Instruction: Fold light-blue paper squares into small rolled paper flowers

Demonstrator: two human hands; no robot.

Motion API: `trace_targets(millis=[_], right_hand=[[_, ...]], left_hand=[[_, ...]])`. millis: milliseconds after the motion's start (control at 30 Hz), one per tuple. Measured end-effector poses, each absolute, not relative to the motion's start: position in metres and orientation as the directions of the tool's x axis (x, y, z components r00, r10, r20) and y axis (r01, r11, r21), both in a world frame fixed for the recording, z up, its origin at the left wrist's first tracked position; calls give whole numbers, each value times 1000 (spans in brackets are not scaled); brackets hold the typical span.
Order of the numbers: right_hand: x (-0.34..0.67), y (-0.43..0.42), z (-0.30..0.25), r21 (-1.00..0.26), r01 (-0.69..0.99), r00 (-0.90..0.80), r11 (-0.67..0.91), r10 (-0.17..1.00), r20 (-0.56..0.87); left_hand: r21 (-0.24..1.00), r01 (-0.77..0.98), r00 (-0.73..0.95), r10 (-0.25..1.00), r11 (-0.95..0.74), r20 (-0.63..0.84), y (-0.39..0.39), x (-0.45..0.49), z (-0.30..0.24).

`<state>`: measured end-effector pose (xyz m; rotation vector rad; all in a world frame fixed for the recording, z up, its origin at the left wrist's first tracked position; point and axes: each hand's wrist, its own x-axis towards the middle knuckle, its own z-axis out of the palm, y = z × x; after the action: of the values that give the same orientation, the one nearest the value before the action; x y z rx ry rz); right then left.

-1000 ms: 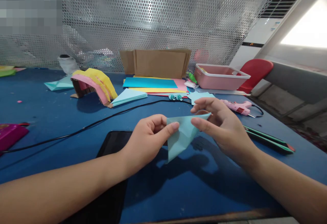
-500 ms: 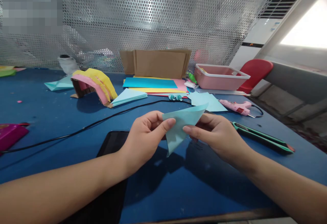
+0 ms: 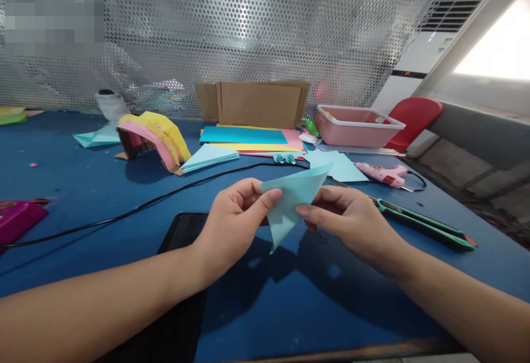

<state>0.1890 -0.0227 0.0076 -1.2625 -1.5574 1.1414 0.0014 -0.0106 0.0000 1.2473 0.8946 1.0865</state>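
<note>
One sheet of light-blue paper, folded into a triangle, is held in the air over the blue worktop, between two hands. Its longest edge slants from the upper right down toward the person; one sharp corner points up and rightward, away from the person, and another points down. The left hand has a closed grip, thumb in front, pinching the left corner. The right hand also grips it, pinching the slanting edge between thumb and fingers.

Beyond them are two small blue paper curls, one pink-and-yellow arch and one stack of folded blue triangles, whose layers are too fine to count. To the right are one pink basket, one pink glue gun and one green-and-black tool. One black tablet lies beside the left hand.
</note>
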Motion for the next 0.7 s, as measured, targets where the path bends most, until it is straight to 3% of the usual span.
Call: trace_targets(millis=[167, 367, 700], right_hand=[[190, -25, 7, -955, 287, -175, 74, 984, 23], [192, -26, 7, -970, 229, -221, 81, 975, 30], [193, -17, -3, -988, 126, -213, 84, 976, 56]], left_hand=[[986, -163, 264, 964, 16, 28, -9, 2, -1], [963, -253, 397, 918, 93, 16, -13, 5, 3], [977, -163, 382, 922, 140, -68, -11, 5, 8]])
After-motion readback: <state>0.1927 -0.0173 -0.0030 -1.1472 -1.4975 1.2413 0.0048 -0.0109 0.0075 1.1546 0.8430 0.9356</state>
